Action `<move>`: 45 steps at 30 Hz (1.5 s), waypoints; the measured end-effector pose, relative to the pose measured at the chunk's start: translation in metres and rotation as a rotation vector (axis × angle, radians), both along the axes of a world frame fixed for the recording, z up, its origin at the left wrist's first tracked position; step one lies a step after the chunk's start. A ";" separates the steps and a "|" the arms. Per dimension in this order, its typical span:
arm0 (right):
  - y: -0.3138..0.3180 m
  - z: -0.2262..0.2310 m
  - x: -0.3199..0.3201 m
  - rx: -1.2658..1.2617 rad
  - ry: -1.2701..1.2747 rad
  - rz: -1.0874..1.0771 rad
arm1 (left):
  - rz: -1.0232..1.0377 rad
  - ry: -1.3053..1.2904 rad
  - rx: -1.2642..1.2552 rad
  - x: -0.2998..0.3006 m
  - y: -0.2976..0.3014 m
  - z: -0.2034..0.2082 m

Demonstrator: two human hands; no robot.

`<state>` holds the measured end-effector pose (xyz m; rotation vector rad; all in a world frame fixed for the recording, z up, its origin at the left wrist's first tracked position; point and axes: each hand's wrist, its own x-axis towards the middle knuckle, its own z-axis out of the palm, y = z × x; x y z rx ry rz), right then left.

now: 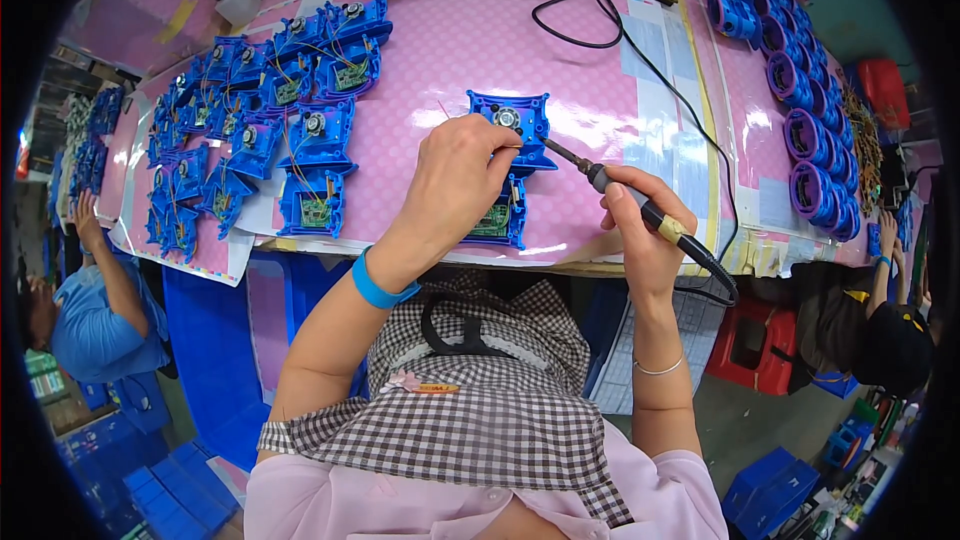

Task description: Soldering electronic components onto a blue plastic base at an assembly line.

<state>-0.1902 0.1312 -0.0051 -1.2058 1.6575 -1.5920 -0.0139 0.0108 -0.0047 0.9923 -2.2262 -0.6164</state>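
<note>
Grasping the dark handle of a soldering iron (598, 178) in the fingers (635, 178) of the right hand (646, 238), off to the right of a blue plastic housing (537, 110) on the pink-patterned desk (590, 60). Having that housing up and to the left of the right fingers, beyond the length of the metal shaft. Slanting the iron's long axis from the handle at lower right to the bare tip at upper left. Aiming the tip at the housing's right side, near the round speaker (508, 118) set in it; cannot tell whether touching or just short. Placing the left hand (455, 160) much nearer, right at the housing, angled in from the lower left, with thumb and index finger close together by the speaker's lower edge. Cannot tell whether pinching a fine wire there or only resting against the plastic. Leaving just a narrow gap between left fingertips and iron tip, set on opposite sides. Leaving visible just below, toward the body, a second blue housing (517, 208) with a green circuit board (492, 222), partly hidden by the left hand and forearm.
</note>
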 end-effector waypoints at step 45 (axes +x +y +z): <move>0.003 0.008 0.003 -0.056 -0.098 -0.065 | 0.307 0.147 0.150 0.035 -0.004 -0.004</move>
